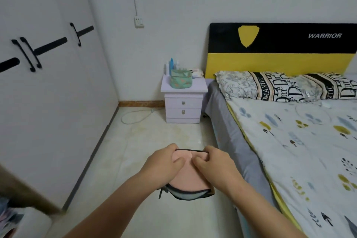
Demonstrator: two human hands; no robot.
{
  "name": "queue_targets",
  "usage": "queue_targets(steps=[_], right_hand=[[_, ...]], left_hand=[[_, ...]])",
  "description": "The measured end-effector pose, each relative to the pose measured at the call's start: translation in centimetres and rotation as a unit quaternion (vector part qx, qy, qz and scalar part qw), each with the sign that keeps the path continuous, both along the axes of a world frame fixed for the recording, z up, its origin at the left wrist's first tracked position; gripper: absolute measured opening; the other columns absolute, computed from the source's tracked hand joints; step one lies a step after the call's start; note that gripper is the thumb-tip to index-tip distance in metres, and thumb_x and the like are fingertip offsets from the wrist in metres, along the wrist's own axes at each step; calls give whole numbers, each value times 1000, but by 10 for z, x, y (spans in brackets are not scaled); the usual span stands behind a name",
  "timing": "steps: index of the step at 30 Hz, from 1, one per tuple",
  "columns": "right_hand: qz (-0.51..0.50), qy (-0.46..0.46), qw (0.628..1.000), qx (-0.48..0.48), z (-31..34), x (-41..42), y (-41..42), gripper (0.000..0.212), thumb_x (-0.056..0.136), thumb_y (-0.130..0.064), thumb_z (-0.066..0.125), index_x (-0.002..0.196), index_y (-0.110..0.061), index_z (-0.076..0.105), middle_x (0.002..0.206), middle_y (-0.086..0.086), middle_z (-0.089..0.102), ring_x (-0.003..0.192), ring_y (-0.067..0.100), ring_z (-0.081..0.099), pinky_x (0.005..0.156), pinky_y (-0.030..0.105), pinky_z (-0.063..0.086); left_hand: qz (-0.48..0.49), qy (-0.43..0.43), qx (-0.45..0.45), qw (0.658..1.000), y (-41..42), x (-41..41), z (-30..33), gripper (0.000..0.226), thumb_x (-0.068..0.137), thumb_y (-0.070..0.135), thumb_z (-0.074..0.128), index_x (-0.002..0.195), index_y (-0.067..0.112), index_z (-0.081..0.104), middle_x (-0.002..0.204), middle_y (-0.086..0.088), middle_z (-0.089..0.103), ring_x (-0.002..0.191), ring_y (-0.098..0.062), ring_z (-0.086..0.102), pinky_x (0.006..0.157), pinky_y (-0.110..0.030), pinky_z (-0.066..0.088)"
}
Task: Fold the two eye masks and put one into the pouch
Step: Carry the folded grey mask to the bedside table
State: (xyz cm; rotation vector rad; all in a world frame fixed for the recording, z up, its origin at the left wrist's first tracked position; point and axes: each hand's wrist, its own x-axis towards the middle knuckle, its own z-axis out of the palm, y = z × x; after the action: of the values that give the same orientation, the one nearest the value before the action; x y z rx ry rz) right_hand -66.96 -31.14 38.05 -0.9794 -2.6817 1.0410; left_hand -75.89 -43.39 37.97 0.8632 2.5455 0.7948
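The head view is showing two hands, one pink mask and one pouch, all held in the air above the floor. The left hand [164,162] is curling its fingers around the left upper edge of the mask [186,175], thumb pressing on the pink face. The right hand [211,162] is pinching the right upper edge, fingers bent tight together. A thin black strap [190,150] is stretching between the two hands along the top. The mask is looking soft, smooth and rounded. Under its lower edge the pouch [185,195] is showing as a dark curved rim with a pale lining, a zip pull hanging at its left end; whether the mask is already going inside it, I cannot tell. Only one mask is showing.

The floor [135,150] is lying open, glossy pale tile, between the white wardrobe [48,92] on the left and the bed [289,141] edge just right of the hands. One nightstand [183,102] is standing well beyond.
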Motion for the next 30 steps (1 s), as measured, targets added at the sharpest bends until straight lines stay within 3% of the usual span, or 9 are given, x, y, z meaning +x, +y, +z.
queue_targets(steps=[17, 21, 25, 30], right_hand=[[38, -6, 999, 0, -1, -199, 160, 19, 81, -41, 51, 81, -22, 50, 85, 1, 59, 81, 24, 52, 66, 28, 36], [25, -13, 1000, 0, -4, -264, 186, 24, 82, -41, 52, 68, -22, 43, 83, 1, 58, 79, 25, 51, 65, 28, 35], [9, -7, 1000, 2, 1, -334, 213, 24, 82, -40, 52, 87, -17, 56, 97, 7, 67, 92, 28, 60, 68, 28, 38], [-9, -10, 1000, -1, 1, -403, 244, 23, 83, -40, 53, 86, -17, 54, 100, 8, 68, 95, 29, 60, 69, 28, 38]], left_hand=[[17, -19, -9, 1000, 156, -193, 2, 23, 85, 32, 46, 103, 19, 51, 104, -7, 65, 96, -27, 58, 80, -37, 45], [1, -14, -7, 1000, 185, -263, -3, 24, 84, 32, 46, 102, 17, 52, 104, -8, 65, 95, -26, 58, 79, -37, 45], [-14, -12, -7, 1000, 213, -338, 0, 27, 84, 34, 46, 106, 19, 52, 107, -6, 65, 97, -26, 58, 82, -38, 48], [-40, -12, -3, 999, 247, -412, 1, 29, 83, 33, 45, 108, 21, 53, 108, -5, 66, 98, -25, 59, 83, -37, 49]])
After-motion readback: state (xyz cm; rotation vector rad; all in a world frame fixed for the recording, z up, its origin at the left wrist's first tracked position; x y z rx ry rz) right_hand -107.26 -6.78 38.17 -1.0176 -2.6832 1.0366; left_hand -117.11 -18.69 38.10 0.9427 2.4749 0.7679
